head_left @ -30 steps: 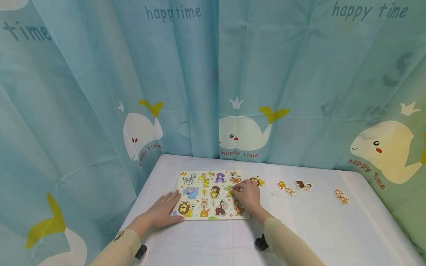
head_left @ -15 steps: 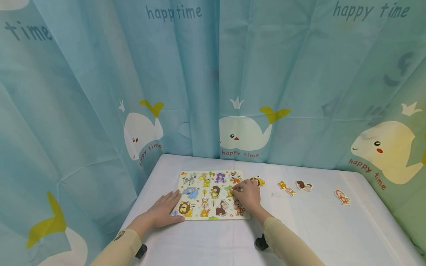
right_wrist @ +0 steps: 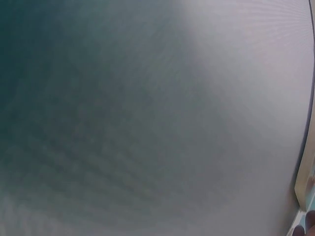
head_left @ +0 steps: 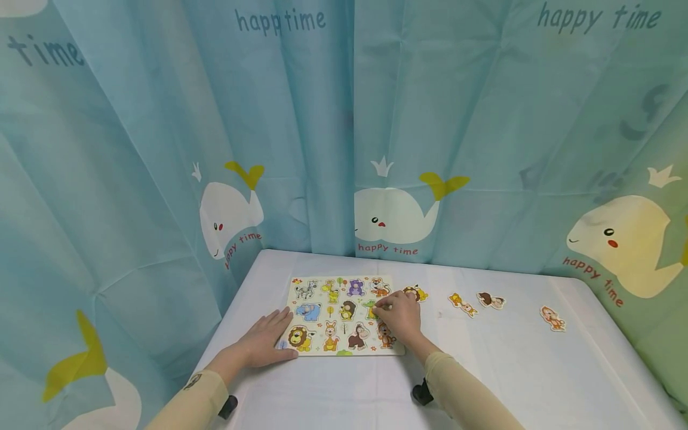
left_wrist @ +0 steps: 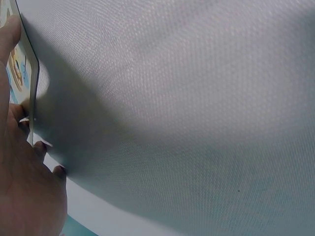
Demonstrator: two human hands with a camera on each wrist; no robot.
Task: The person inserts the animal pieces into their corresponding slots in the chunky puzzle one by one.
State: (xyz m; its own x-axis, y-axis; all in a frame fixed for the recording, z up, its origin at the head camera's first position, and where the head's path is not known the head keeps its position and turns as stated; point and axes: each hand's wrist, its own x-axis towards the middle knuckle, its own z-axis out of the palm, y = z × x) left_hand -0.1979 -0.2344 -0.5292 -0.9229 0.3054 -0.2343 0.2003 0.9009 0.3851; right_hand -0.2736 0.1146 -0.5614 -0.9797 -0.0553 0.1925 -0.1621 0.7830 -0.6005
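Observation:
A pale animal puzzle board (head_left: 317, 352) lies flat near the left end of the table. My left hand (head_left: 261, 340) rests on its left edge with fingers spread; the left wrist view catches the thumb on the board's rim (left_wrist: 34, 83). Over the board's right side, my right hand (head_left: 400, 313) pinches the green crocodile piece (head_left: 369, 308) between thumb and forefinger. That piece is partly hidden by the fingers. Just beyond the right hand, a loose lion piece (head_left: 421, 292) lies partly covered. The right wrist view shows mostly tablecloth, with the board's edge (right_wrist: 306, 167) at far right.
Farther right on the white-covered table (head_left: 505, 370) lie a kangaroo piece (head_left: 463, 305), a dark-haired gorilla piece (head_left: 490, 300) and a monkey piece (head_left: 552, 318). A blue whale-print curtain (head_left: 312, 131) hangs behind the table. Black wrist-camera parts (head_left: 421, 393) sit under the forearms.

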